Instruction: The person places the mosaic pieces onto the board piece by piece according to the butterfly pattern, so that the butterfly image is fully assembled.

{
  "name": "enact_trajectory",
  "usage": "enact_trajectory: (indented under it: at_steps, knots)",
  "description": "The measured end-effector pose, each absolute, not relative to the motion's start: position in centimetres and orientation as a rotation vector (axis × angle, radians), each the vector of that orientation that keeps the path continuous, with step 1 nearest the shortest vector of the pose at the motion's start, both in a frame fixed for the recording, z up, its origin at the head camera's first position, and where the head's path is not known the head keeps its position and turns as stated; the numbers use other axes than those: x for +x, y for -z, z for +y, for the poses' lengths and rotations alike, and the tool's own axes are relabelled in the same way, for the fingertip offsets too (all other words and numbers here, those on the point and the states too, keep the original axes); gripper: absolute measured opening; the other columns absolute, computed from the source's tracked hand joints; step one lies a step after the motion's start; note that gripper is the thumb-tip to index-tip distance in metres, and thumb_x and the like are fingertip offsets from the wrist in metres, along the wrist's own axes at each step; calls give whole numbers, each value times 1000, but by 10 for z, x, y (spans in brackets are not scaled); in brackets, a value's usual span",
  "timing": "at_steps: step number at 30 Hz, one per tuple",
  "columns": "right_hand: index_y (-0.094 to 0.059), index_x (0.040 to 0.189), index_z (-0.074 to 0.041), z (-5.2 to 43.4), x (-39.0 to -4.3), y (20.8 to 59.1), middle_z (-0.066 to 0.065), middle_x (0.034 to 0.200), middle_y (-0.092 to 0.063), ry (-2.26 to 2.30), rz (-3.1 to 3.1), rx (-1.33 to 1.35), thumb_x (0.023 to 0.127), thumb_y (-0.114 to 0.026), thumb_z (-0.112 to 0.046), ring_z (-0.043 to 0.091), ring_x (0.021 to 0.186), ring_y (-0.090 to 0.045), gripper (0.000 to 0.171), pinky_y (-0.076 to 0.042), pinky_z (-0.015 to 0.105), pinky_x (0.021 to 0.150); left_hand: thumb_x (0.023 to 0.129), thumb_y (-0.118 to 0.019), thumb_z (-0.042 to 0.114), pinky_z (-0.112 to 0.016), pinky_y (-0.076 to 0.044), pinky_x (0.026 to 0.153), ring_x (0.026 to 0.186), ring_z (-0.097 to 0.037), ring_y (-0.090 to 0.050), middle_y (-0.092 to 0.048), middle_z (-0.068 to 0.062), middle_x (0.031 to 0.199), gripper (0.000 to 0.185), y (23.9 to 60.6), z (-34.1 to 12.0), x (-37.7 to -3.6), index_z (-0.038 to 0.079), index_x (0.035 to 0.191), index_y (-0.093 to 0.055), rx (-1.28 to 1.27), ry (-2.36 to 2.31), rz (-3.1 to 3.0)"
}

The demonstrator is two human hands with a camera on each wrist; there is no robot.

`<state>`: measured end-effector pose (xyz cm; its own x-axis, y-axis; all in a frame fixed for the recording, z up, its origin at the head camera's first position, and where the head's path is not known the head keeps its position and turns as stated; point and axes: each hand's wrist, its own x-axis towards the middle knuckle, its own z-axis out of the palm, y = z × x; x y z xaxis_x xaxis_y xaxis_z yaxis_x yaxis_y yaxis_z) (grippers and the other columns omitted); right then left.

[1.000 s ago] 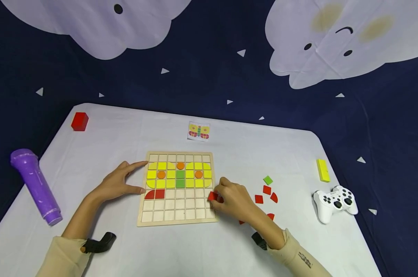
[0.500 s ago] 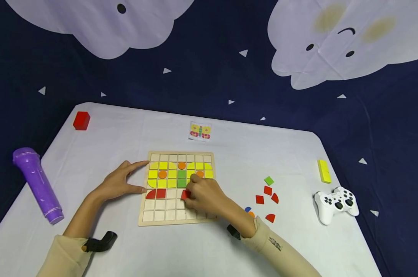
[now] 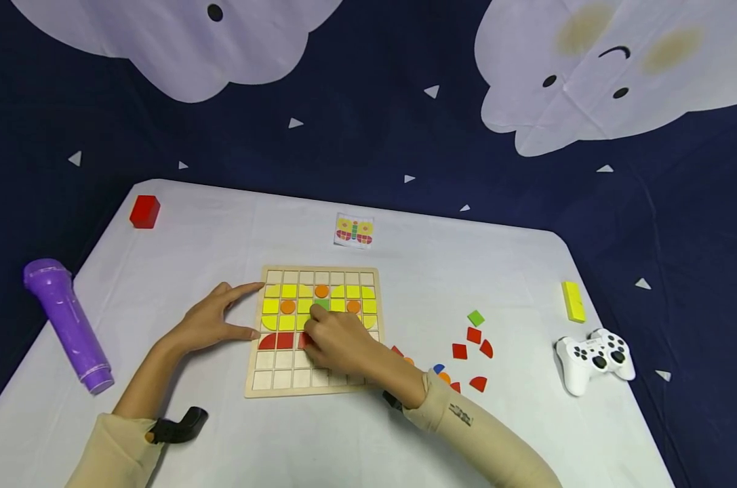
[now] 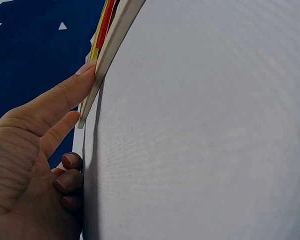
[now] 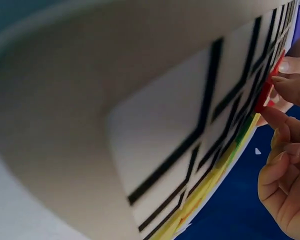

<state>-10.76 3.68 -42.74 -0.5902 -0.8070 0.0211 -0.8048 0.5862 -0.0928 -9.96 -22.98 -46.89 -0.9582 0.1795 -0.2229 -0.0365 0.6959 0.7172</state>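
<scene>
white round-cornered table; dark navy backdrop behind, printed with pale clouds, small white triangles.

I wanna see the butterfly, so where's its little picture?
In the head view, the butterfly picture lies on the white table, beyond the far edge of the wooden board, right of the board's middle.

Head view, lower left: bare left forearm emerging from a beige fabric sleeve, angled forward and inward to the bare left hand, with index finger and thumb extended in a wide C. Lower right: bare right forearm emerging from a matching beige sleeve, slanting inward to the bare right hand, with fingertips drawn together in a pinch. Right wrist view: remaining fingers curled toward the palm. Left wrist view: three fingers loosely bent below the extended pair.
</scene>
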Motion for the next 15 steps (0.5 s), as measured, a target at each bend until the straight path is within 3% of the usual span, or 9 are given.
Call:
enact_trajectory:
  at_steps: [10, 15]
  knots:
    - [-72, 88, -17, 33, -109, 431, -4, 82, -57, 294, 2748, -1360, 92, -69, -21, 5, 65, -52, 7, -38, 15, 54, 71, -87, 38, -36, -34, 70, 84, -23, -42, -44, -10, 98, 92, 466, -227, -101, 19, 150, -44, 107, -1080, 2647]
    - [-74, 92, -17, 37, -108, 430, -4, 82, -56, 288, 2762, -1337, 93, -70, -30, 5, 63, -50, 14, -36, 15, 53, 71, -87, 39, -36, -35, 70, 84, -23, -42, -44, -10, 98, 92, 467, -227, -99, 20, 150, -44, 103, -1082, 2642]
